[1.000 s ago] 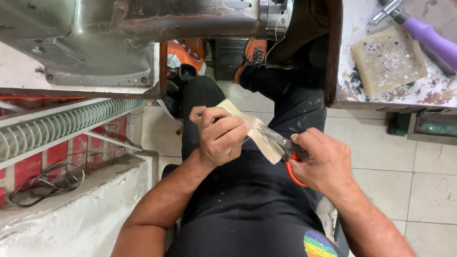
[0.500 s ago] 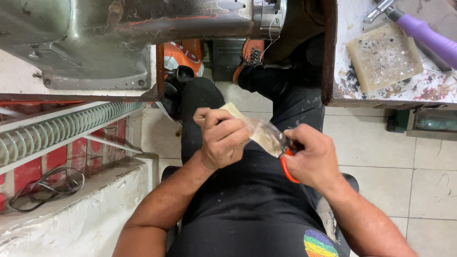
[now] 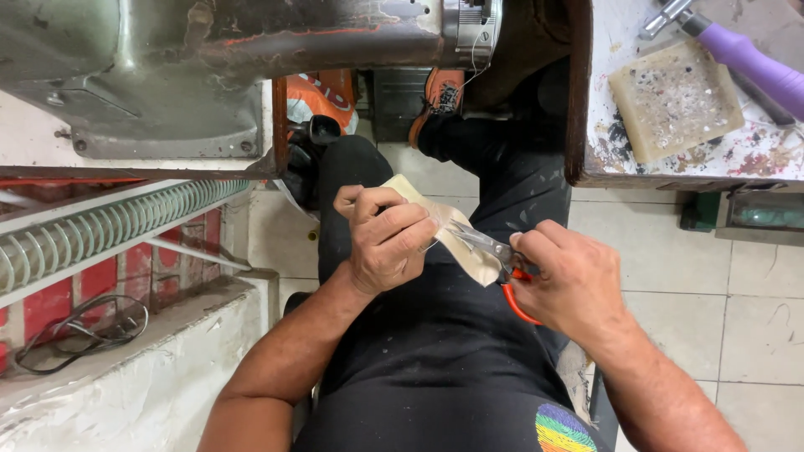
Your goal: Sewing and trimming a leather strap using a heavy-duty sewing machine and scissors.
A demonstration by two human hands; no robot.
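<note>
Pale tan, flat leather piece (image 3: 465,251) sits over the lap, held in the air between both hands, above the black trousers (image 3: 435,351). Left hand (image 3: 385,238) wraps its near-left end, fingers (image 3: 402,226) curled closed around the leather and covering much of it. Right hand (image 3: 574,285), just right of the leather, has fingers closed on orange-handled metal scissors (image 3: 502,259); the steel blades lie across the leather's right edge, touching it. Whether the blades are parted cannot be told.

Above the leather: heavy grey, worn metal sewing machine body (image 3: 209,50) on its bench, overhanging the knees. Up-left of the leather, a black knob-like part (image 3: 322,130) beside orange fabric (image 3: 314,96). Straight above, an orange shoe (image 3: 440,96) on the floor under the machine.

Left of the leather: a grey coiled metal spring (image 3: 100,230) over red and white tiling, and lower down a loop of black cable (image 3: 79,331) on a white ledge.

Up-right of the leather: a paint-speckled bench (image 3: 611,142) carrying a square yellowish wax-like block (image 3: 674,100) and a purple-handled tool (image 3: 754,71). Pale floor tiles (image 3: 737,293) lie to the right.
</note>
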